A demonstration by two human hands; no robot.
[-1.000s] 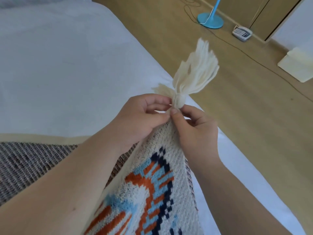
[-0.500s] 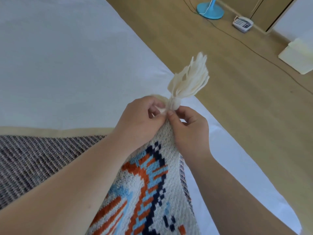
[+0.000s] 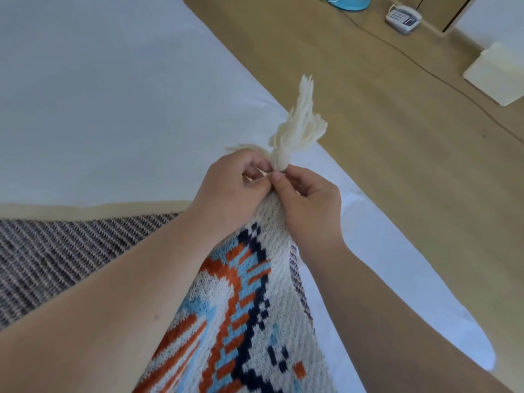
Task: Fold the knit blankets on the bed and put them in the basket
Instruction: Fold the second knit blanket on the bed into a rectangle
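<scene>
White sheeting covers the bed [image 3: 113, 109], with wood floor [image 3: 397, 137] to its right. Both hands meet at a raised corner of the patterned knit blanket [image 3: 249, 307]: the left hand [image 3: 229, 191] and right hand [image 3: 309, 205] each pinch the fabric just below its cream tassel [image 3: 297, 129]. Another grey striped blanket [image 3: 56, 251] lies flat on the bed.

Both bare forearms are extended forward and converge near the middle of the view. The left hand [image 3: 229, 188] is curled, its fingertips [image 3: 262, 167] bent inward toward the thumb in a pinching grip. The right hand [image 3: 310, 205] is met by it, thumb tip [image 3: 276, 177] pressed against the left fingers, the remaining fingers curled beneath. Both wrists are held slightly raised.
</scene>
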